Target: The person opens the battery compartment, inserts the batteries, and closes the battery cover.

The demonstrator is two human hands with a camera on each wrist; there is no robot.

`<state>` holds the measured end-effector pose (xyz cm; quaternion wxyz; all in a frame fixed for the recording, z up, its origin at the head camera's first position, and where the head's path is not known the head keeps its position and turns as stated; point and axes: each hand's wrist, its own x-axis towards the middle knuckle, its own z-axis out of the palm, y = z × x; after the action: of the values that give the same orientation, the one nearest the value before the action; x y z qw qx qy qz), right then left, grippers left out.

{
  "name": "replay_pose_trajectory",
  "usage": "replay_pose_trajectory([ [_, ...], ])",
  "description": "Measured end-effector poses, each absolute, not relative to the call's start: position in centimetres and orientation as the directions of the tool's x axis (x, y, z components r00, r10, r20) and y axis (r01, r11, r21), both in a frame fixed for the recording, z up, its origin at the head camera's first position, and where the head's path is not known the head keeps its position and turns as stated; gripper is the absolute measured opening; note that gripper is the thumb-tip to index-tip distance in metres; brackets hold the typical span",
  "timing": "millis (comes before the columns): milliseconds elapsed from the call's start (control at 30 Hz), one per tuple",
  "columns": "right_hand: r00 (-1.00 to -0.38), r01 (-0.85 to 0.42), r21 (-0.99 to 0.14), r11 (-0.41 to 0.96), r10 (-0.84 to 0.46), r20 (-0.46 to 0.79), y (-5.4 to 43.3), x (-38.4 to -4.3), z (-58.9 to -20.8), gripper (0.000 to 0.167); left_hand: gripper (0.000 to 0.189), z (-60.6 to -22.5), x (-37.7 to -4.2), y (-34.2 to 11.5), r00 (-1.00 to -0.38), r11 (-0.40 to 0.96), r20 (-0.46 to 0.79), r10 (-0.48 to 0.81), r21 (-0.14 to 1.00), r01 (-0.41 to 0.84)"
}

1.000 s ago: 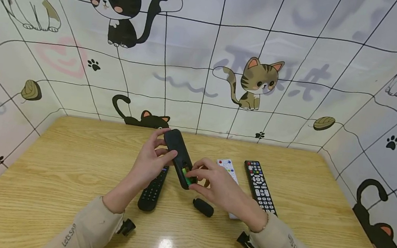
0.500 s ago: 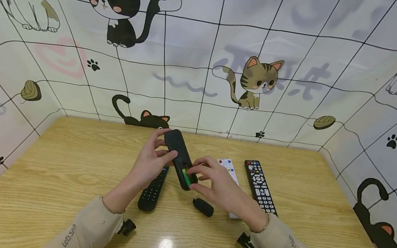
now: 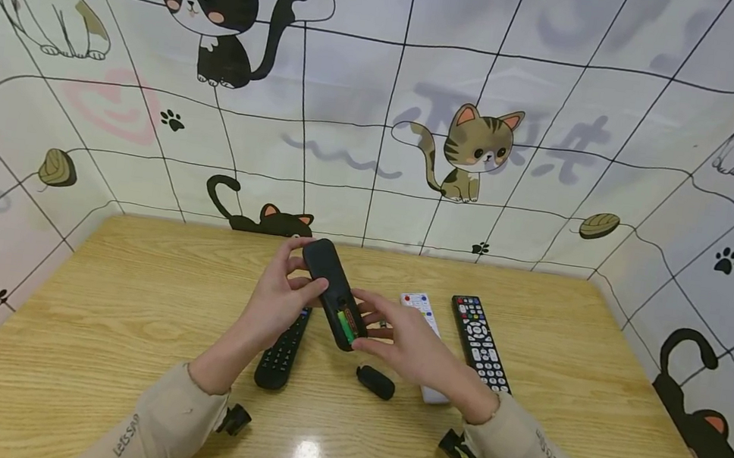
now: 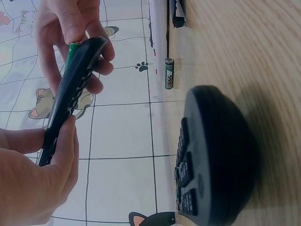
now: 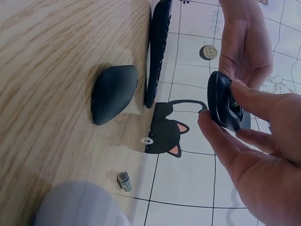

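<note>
My left hand (image 3: 277, 290) grips the upper end of a black remote control (image 3: 327, 274), tilted above the table with its back up. Its battery compartment is uncovered at the lower end, with a green battery (image 3: 346, 326) lying in it. My right hand (image 3: 404, 340) holds that lower end, thumb at the bottom corner and fingers along the right side. In the left wrist view, the thumb sits by the end of the green battery (image 4: 71, 54). A black battery cover (image 3: 376, 382) lies on the table below. Another battery (image 4: 169, 74) is on the table, mostly behind the fingers from the head.
A second black remote (image 3: 281, 352) lies under the left hand. To the right are a white remote (image 3: 434, 396), partly behind the right hand, and a black remote with white buttons (image 3: 480, 342). The wooden table (image 3: 142, 324) meets a cat-patterned backdrop (image 3: 358, 75).
My right fingers have drawn off the battery compartment to the remote's right side, baring the green battery and the slot beside it. The left hand and remote have hardly moved.
</note>
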<state>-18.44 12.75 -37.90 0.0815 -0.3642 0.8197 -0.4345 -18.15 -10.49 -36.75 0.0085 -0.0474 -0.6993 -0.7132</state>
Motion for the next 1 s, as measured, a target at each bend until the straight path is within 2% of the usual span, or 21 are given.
replay_pose_trajectory([
  [1000, -0.720, -0.550, -0.773, 0.316, -0.649, 0.247, 12.70, -18.47, -38.23, 0.064, 0.068, -37.08, -18.07, -10.44, -0.997, 0.003, 0.068, 0.031, 0.998, 0.068],
])
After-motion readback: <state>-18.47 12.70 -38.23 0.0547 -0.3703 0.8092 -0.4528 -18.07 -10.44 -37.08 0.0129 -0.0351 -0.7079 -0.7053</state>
